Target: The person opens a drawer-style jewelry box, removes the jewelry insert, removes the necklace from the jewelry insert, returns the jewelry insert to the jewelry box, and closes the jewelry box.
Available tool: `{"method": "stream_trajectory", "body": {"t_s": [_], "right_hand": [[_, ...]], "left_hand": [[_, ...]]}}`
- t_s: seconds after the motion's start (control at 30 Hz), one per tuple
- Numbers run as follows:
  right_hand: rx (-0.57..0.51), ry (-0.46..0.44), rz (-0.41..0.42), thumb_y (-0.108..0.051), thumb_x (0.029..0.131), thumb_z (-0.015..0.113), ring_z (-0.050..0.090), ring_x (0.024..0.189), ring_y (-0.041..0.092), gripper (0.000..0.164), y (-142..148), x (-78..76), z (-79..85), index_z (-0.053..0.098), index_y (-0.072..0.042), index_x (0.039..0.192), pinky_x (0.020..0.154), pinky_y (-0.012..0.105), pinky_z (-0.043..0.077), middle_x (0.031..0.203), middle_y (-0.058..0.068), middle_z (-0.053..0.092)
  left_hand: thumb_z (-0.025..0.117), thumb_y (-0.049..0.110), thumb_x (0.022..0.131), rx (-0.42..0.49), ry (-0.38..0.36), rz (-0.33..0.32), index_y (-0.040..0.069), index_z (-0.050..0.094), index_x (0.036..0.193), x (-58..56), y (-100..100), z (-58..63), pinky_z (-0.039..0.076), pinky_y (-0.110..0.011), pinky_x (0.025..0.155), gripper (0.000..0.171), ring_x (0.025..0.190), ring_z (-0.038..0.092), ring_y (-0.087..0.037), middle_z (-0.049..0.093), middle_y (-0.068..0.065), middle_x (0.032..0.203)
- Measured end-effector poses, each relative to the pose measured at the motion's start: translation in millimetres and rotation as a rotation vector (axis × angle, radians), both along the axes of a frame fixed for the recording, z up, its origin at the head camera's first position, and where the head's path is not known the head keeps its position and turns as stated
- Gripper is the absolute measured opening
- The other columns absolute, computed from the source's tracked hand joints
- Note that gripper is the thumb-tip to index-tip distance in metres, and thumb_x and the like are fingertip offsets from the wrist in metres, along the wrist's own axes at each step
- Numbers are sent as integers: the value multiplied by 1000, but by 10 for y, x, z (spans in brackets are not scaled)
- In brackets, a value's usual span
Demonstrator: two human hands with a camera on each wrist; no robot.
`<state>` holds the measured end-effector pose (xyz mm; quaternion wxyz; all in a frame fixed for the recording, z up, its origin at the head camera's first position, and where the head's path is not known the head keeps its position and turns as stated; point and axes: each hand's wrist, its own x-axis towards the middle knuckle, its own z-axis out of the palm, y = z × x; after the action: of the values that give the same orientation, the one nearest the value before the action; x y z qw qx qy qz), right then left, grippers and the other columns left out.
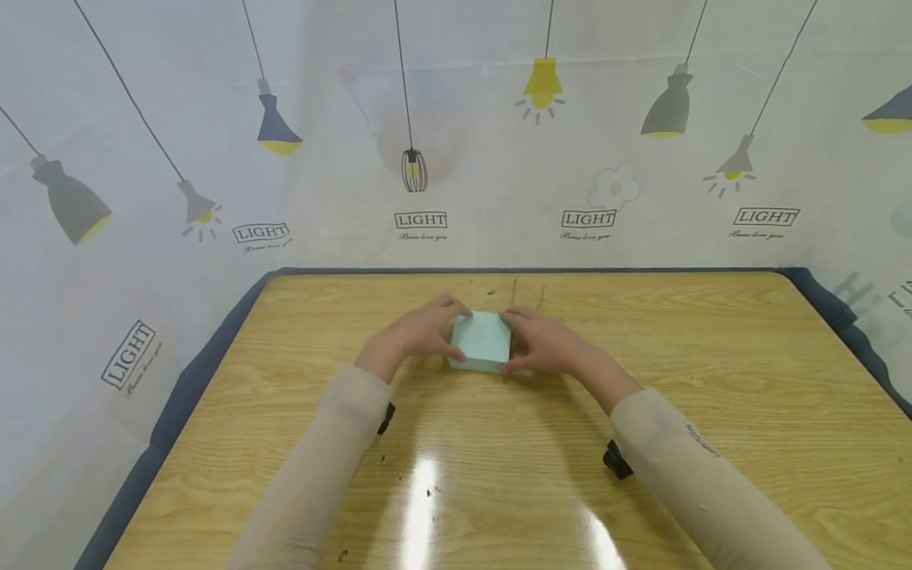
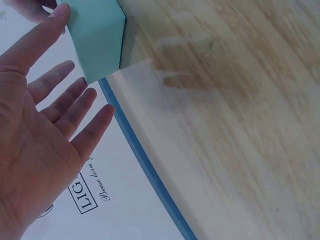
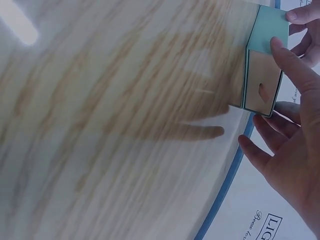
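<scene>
A mint-green box (image 1: 481, 339) sits on the wooden table, with a hand at each side. My left hand (image 1: 419, 331) holds its left end, thumb at the near corner and fingers at the far one. From the right, my right hand (image 1: 547, 342) holds the other end the same way. In the right wrist view, the box's end shows a plain cardboard inner tray (image 3: 260, 75) with a finger hole, set inside the green sleeve (image 3: 267, 30). The lower fingers (image 2: 92, 125) of the left hand spread loosely beside the box in the left wrist view.
The wood-grain table (image 1: 299, 443) has a dark blue edge (image 1: 527, 271) along its back and sides. Behind it hangs a pale cloth (image 1: 484, 174) printed with lamps and the word LIGHT. A black wrist strap (image 1: 617, 459) shows under the right sleeve.
</scene>
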<state>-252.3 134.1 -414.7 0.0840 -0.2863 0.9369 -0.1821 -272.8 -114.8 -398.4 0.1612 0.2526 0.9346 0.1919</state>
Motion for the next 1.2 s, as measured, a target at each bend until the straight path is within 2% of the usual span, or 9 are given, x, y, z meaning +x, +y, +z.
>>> {"method": "stream_trajectory", "body": {"t_s": [0.3,0.67,0.97,1.2], "right_hand": [[-26,-19,21,-44,80,82,37,145,38,97,68,19,-16,35,-1,153,119,53,34,159,19,35],[-25,-63,12,-43,78,83,36,146,39,99,78,32,18,34,-1,153,120,54,32,160,19,33],[-36,-51,9,-39,77,85,39,144,39,97,84,41,57,36,1,151,119,54,34,158,21,36],[-33,-58,18,-39,77,84,43,141,38,96,74,38,80,37,0,151,117,53,37,156,20,38]], "left_hand": [[83,39,80,-10,-4,-8,17,42,151,57,27,22,39,-43,117,85,138,45,-24,40,-4,152],[86,37,77,-75,18,-48,8,41,151,35,104,67,48,-33,106,91,116,52,-19,45,-6,135],[87,38,75,-147,47,-79,6,46,146,24,183,150,50,-33,103,88,112,53,-20,45,-8,131],[88,37,74,-199,30,-92,8,48,145,3,244,224,51,-36,102,87,111,54,-21,46,-9,131]]}}
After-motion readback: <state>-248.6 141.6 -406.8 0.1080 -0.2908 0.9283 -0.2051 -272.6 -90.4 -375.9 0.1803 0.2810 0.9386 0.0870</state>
